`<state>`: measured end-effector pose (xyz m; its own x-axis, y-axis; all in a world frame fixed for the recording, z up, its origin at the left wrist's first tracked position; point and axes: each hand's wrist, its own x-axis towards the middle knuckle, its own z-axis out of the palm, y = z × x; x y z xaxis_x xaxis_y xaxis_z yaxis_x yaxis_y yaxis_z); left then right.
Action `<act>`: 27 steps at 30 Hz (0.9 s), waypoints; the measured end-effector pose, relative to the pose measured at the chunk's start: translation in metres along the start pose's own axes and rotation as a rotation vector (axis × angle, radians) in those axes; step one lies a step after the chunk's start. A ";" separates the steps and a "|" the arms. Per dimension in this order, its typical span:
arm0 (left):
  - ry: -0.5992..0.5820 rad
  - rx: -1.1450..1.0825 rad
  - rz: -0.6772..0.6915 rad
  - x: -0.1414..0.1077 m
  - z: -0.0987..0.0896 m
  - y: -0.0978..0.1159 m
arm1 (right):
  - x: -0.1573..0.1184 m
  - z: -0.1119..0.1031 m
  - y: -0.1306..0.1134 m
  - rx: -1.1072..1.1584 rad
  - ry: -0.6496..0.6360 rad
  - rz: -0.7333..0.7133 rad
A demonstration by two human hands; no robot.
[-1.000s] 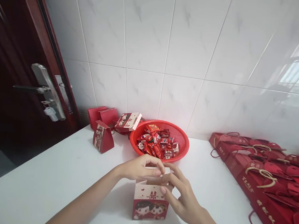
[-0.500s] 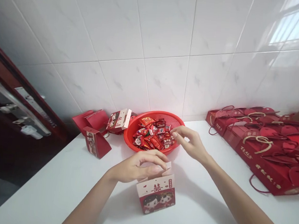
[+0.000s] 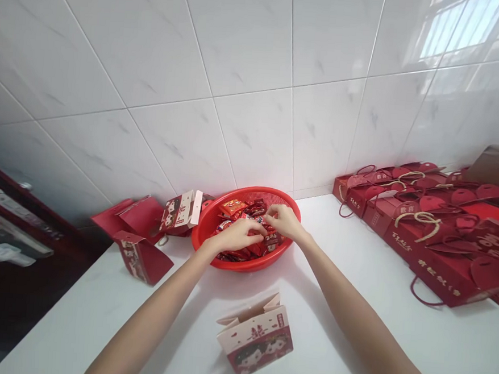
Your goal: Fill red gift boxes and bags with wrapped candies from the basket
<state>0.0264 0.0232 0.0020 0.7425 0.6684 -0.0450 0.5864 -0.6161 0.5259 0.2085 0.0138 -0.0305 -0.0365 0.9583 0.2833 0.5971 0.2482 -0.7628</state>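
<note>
Both hands are over a red plastic basket (image 3: 244, 264) full of candies in red wrappers (image 3: 233, 207). My left hand (image 3: 241, 235) reaches over the basket's front half, its fingers spread above the candies. My right hand (image 3: 282, 220) is at the basket's right side, thumb and fingertips bent together at the candies; whether a candy is between them is too small to tell. A small cream and red paper box (image 3: 256, 341) with cartoon faces stands nearer to me, its top open, touched by neither hand.
Red folded boxes (image 3: 142, 216) and another cartoon-printed box (image 3: 181, 212) lie left of the basket. Rows of red gift boxes with rope handles (image 3: 421, 239) fill the right side. A tiled wall (image 3: 253, 136) runs behind, and a dark door with a metal latch is at far left.
My left hand has left the paper box and moved forward over the basket. My right hand has moved further in over the candies. The view has shifted slightly to the right.
</note>
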 end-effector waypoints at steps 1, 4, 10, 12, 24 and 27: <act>-0.044 0.032 0.021 0.010 0.003 -0.001 | 0.000 0.001 0.002 -0.007 0.005 0.015; -0.135 0.107 0.047 0.035 0.014 -0.003 | -0.001 0.002 0.006 0.018 0.037 0.018; -0.236 0.232 0.043 0.056 0.026 -0.009 | 0.002 0.002 0.011 0.321 0.202 0.077; -0.252 0.258 0.046 0.056 0.028 -0.011 | 0.003 0.003 0.014 0.434 0.258 0.088; -0.263 0.441 0.010 0.077 0.032 0.000 | 0.007 -0.004 0.023 0.859 0.390 0.118; -0.286 0.518 -0.046 0.079 0.033 0.010 | 0.005 -0.004 0.022 0.835 0.393 0.110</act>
<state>0.1017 0.0560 -0.0237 0.7279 0.6049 -0.3229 0.6487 -0.7601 0.0383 0.2243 0.0239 -0.0431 0.3515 0.9035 0.2451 -0.1953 0.3268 -0.9247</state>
